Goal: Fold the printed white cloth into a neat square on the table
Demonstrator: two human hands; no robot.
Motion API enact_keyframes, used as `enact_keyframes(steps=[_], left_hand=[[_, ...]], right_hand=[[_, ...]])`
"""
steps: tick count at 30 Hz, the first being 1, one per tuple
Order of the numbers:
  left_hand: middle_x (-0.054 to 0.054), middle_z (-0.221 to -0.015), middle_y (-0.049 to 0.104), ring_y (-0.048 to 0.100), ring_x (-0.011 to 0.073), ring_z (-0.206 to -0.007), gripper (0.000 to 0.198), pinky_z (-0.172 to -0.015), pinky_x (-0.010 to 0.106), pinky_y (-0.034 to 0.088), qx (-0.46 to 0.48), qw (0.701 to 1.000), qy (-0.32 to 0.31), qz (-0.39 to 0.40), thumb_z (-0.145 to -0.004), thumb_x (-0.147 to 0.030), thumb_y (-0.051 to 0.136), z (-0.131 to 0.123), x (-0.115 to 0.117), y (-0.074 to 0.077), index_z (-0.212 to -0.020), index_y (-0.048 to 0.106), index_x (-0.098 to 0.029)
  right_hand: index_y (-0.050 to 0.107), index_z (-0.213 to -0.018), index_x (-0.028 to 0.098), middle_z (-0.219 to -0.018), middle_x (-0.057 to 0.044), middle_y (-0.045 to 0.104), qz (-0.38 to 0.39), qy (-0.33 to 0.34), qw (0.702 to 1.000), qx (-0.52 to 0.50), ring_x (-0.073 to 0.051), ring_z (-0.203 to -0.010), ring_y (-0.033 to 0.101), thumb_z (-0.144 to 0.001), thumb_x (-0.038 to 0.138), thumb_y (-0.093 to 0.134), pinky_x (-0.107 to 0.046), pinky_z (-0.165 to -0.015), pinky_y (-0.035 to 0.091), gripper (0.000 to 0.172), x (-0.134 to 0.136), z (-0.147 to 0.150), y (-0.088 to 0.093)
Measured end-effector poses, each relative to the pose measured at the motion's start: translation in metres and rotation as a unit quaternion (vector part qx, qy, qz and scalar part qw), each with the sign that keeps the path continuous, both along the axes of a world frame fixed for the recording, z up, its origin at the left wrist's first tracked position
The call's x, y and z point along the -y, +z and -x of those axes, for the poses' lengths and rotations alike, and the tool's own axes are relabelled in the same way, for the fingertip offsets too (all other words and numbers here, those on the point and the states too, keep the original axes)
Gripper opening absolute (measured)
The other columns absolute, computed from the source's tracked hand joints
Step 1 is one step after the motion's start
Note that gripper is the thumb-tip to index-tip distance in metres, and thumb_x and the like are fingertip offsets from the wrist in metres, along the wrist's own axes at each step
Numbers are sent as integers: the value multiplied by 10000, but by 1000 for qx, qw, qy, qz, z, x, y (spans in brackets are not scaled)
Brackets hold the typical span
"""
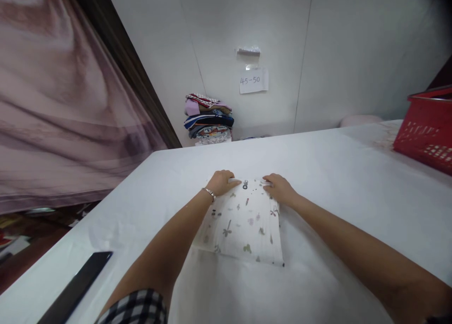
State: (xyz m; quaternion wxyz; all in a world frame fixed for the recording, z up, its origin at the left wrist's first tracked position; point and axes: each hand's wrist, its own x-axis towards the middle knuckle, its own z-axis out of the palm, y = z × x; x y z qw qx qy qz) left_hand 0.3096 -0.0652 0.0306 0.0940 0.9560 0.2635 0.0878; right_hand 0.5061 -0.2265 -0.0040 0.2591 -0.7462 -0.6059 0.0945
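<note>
Pale wall, pink curtain, white table

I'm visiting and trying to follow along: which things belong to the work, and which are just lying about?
In use:
white printed cloth
left hand and right hand, at its far edge
white table beneath it

Seemingly unused:
dark flat strip
red basket
folded fabric pile
paper note
pink curtain

Shows creamy white on the cloth at centre, sprinkled with small green, mauve and dark motifs, against plain white on the table. Runs to black-and-white check on the sleeve at lower left, dusty pink on the curtain at upper left. Gives red on the basket at far right, and mixes lilac, navy and brown on the folded pile at upper centre.
</note>
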Motion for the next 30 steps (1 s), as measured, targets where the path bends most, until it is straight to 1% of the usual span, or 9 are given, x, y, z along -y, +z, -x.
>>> enact_keyframes(steps=[5, 9, 11, 14, 17, 20, 23, 27, 30], left_hand=[[38, -701, 608, 564, 189, -706, 435, -664, 280, 399, -22, 999, 21, 9, -789, -603, 421, 7, -3, 7, -751, 607, -212], [11, -569, 545, 530, 177, -578, 497, -550, 270, 350, -46, 998, 25, 40, -785, -662, 360, 14, -2, 17, -733, 588, -223], [12, -567, 550, 532, 172, -564, 528, -536, 269, 344, -51, 997, 17, 57, -772, -687, 349, 16, -4, 21, -704, 584, -219], [33, -650, 611, 562, 182, -600, 535, -547, 271, 365, -79, 992, 39, 94, -735, -704, 385, 12, -10, 20, -730, 603, -216], [63, -800, 660, 589, 220, -721, 478, -606, 288, 394, -117, 987, 68, 82, -729, -662, 426, 4, -19, 10, -754, 616, -224], [81, -802, 660, 588, 242, -758, 470, -647, 311, 406, -131, 986, 94, 46, -754, -632, 398, 0, -27, -2, -705, 605, -213], [96, -806, 656, 591, 242, -760, 513, -653, 317, 418, -132, 984, 114, 47, -760, -647, 369, 4, -34, -8, -709, 605, -194], [101, -952, 653, 590, 238, -860, 589, -720, 308, 429, -116, 984, 130, 43, -721, -711, 371, 14, -40, -9, -781, 626, -183], [80, -1090, 631, 579, 234, -952, 633, -787, 304, 429, -122, 980, 129, 93, -687, -739, 391, 19, -45, -5, -942, 639, -216]], right_hand=[[617, -855, 181, -1000, -79, 599, -47, 33, 998, 5, -198, -971, 503, -780, 144, 483, -300, -849, 361, 158, 4, 5, 8], [566, -846, 192, -963, -62, 604, -80, 52, 995, -28, -181, -919, 519, -814, 189, 449, -296, -812, 375, 122, 12, 8, 17], [560, -863, 210, -887, -31, 621, -61, 63, 994, -71, -162, -828, 542, -836, 249, 433, -273, -742, 394, 135, 13, 6, 22], [578, -804, 208, -791, -14, 635, 22, 23, 991, -129, -145, -718, 557, -804, 291, 486, -241, -636, 400, 124, 4, -1, 25], [602, -732, 191, -766, -33, 642, 80, -27, 990, -109, -152, -697, 563, -749, 275, 548, -240, -599, 390, 101, -10, -9, 17], [628, -754, 191, -822, -49, 654, 80, -39, 992, -85, -176, -758, 570, -736, 284, 562, -259, -636, 387, 115, -18, -14, 7], [649, -806, 194, -903, -61, 656, 71, -33, 995, -56, -191, -833, 572, -757, 326, 545, -269, -695, 390, 175, -16, -15, 0], [665, -923, 184, -1019, -79, 648, 86, -11, 995, -53, -205, -915, 579, -787, 371, 513, -279, -772, 412, 277, -14, -16, 0], [642, -1062, 174, -1104, -92, 633, 124, -3, 987, -99, -231, -980, 576, -780, 407, 523, -302, -835, 421, 384, -12, -20, 7]])
